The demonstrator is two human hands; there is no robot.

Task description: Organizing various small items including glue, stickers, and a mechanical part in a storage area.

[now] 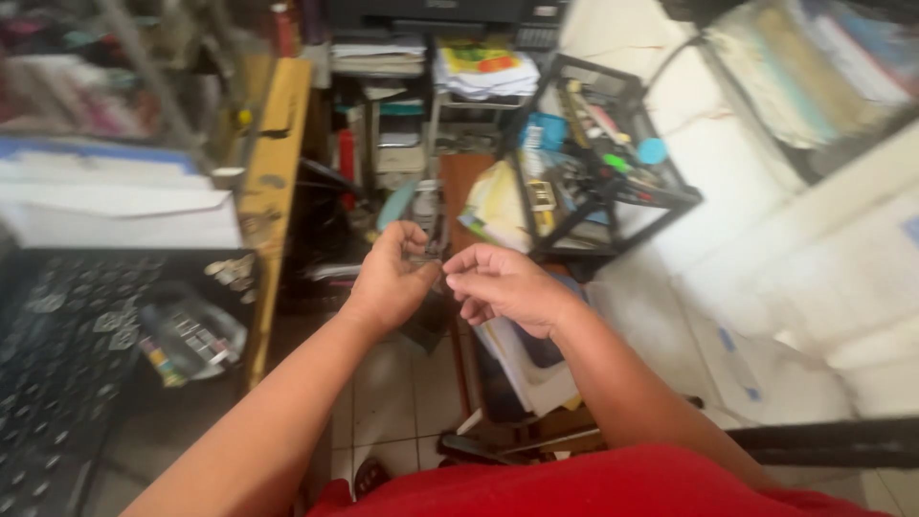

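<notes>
My left hand (392, 278) and my right hand (503, 284) meet in the middle of the view, fingertips almost touching. Between the pinched fingers sits a small dark metal object (431, 260), too blurred to identify. The left thumb and forefinger curl around it; the right forefinger and thumb press in from the right. Both forearms stretch out from my red shirt (593, 488) at the bottom.
A wooden desk edge (273, 182) runs down the left, with white envelopes (124, 215) and a dark perforated surface (57, 373) beside it. A black wire rack (613, 163) of small tools stands ahead on the right. Paper stacks (483, 72) lie behind. Tiled floor (402, 402) shows below.
</notes>
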